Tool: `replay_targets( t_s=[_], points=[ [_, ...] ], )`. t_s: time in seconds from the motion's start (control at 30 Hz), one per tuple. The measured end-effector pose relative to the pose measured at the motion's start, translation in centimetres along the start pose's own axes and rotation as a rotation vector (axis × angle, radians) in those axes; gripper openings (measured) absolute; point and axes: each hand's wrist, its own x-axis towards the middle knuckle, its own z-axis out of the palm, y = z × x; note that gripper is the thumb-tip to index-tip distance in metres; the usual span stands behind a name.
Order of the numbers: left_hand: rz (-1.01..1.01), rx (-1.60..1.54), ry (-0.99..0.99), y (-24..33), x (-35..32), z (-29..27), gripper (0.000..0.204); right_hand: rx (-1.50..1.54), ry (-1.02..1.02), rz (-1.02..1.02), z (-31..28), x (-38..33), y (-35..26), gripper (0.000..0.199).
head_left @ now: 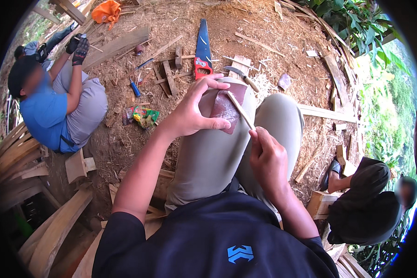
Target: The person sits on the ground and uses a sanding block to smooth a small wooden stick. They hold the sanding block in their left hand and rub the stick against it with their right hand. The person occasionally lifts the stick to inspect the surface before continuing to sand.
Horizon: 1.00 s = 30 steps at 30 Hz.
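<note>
A reddish-brown sheet of sandpaper (225,107), dusted pale in the middle, lies over my left knee. My left hand (197,106) grips it from the left, thumb on its near part and fingers curled over the far edge. A thin, pale wooden stick (240,109) slants across the sandpaper, its far end resting on the dusty patch. Its near end is pinched in my right hand (267,155), between thumb and index finger, with the other fingers folded. Just past my knee lies a curved-blade knife (242,78) on a small wood block.
A handsaw (202,51) with a red handle lies ahead among wood shavings. A blue-handled tool (135,89) and colourful packets (143,116) are to the left. A person in blue (48,104) sits left, another in dark clothes (366,204) right. Boards (55,231) are stacked at lower left.
</note>
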Motion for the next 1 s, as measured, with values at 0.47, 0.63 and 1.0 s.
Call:
replay_targets(
  t_s=[0.47,0.63,1.0],
  points=[
    [-0.020,0.008,-0.016,0.7,0.5,-0.2,0.083,-0.196,0.039,-0.108,0.1,0.7,-1.1,0.018],
    [-0.049,0.006,-0.020,0.5,-0.1,-0.3,0.083,-0.208,0.037,-0.123,0.5,-0.8,-0.8,0.016],
    [-0.043,0.027,-0.050,0.3,0.0,-0.5,0.087,-0.223,0.044,-0.130,0.7,-0.2,-0.7,0.019]
  ],
)
